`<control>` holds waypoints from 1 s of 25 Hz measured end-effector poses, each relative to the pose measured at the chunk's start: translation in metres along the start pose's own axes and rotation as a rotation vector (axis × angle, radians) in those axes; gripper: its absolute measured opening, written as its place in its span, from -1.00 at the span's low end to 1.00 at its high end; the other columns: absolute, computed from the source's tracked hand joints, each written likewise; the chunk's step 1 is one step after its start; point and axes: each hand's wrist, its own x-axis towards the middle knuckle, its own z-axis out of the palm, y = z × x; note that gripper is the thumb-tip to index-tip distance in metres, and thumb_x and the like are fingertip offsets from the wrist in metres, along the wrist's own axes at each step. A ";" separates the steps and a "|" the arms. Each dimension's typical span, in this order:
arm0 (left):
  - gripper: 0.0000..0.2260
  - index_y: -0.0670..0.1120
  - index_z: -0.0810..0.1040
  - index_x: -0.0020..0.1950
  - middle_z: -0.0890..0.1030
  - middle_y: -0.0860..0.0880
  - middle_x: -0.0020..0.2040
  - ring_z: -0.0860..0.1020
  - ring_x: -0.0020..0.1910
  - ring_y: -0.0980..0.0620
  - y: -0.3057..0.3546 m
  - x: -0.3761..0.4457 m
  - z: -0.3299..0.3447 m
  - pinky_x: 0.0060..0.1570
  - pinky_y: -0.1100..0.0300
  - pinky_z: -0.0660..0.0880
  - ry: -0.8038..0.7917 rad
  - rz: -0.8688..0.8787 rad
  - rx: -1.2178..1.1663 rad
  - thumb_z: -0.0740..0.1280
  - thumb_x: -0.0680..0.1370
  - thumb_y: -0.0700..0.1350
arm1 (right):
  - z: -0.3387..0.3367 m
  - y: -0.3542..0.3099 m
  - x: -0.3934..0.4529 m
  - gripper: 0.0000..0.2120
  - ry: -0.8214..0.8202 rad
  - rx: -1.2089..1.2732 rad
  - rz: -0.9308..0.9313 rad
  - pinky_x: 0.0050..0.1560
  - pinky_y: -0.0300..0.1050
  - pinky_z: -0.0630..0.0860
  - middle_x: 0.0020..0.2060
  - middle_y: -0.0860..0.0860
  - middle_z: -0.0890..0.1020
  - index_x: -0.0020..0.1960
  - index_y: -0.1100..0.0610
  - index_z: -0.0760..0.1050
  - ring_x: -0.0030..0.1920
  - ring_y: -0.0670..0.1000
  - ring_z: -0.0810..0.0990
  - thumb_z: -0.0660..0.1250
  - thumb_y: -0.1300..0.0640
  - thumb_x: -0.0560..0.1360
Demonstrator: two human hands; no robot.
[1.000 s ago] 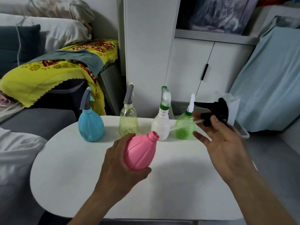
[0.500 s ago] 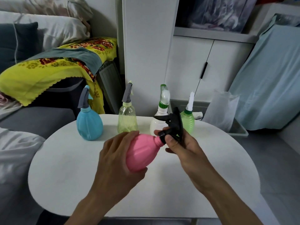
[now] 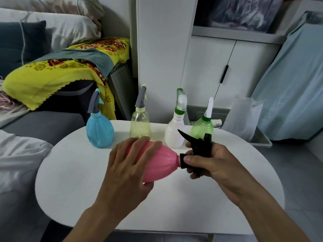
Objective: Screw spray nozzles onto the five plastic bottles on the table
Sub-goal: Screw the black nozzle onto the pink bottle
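My left hand [image 3: 128, 170] grips a pink bottle [image 3: 161, 161], tilted on its side above the white table [image 3: 192, 206] with its neck pointing right. My right hand [image 3: 208, 163] holds a black spray nozzle [image 3: 197, 147], whose collar sits on the bottle's neck, thumb and fingers around the collar. Along the table's far edge stand a blue bottle [image 3: 99, 131], a yellowish clear bottle [image 3: 140, 125], a white bottle [image 3: 174, 133] and a green bottle [image 3: 201, 127], each with a nozzle on top.
A grey sofa [image 3: 43, 124] with a yellow flowered blanket [image 3: 57, 74] lies to the left. White cupboards [image 3: 209, 70] stand behind the table. A clear plastic bag [image 3: 243, 117] and a grey tray [image 3: 262, 138] sit at the right, beside a pale blue cloth [image 3: 293, 88].
My right hand brought the black nozzle from the right, with its tube, down onto the pink bottle's neck. My left hand tipped the bottle further onto its side.
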 end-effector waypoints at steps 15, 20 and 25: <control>-0.12 -0.02 0.42 0.41 0.53 -0.08 0.32 0.48 0.23 -0.19 -0.014 0.001 -0.017 0.13 -0.14 0.47 -0.094 -0.027 -0.038 0.64 0.14 0.10 | 0.008 0.004 -0.003 -0.48 -0.039 -0.315 -0.361 0.04 -0.07 0.62 -0.07 0.00 0.71 0.22 -0.18 0.40 -0.02 0.04 0.70 0.53 0.13 0.38; -0.12 -0.03 0.40 0.39 0.54 -0.11 0.31 0.50 0.22 -0.22 -0.013 0.000 -0.016 0.14 -0.15 0.46 -0.041 -0.020 -0.038 0.64 0.14 0.09 | 0.017 0.006 -0.002 -0.32 0.026 -0.295 -0.167 0.04 -0.31 0.56 0.23 -0.19 0.59 0.37 -0.40 0.16 0.09 -0.18 0.66 0.40 -0.30 0.34; -0.12 0.01 0.36 0.40 0.54 -0.09 0.30 0.50 0.20 -0.20 -0.018 0.001 -0.015 0.12 -0.13 0.48 -0.031 -0.046 -0.095 0.61 0.14 0.13 | 0.011 0.004 -0.005 -0.06 0.069 -0.908 -0.488 0.49 -0.09 -0.09 0.60 -0.17 -0.16 0.57 -0.14 -0.28 0.55 -0.21 -0.19 0.07 -0.51 0.41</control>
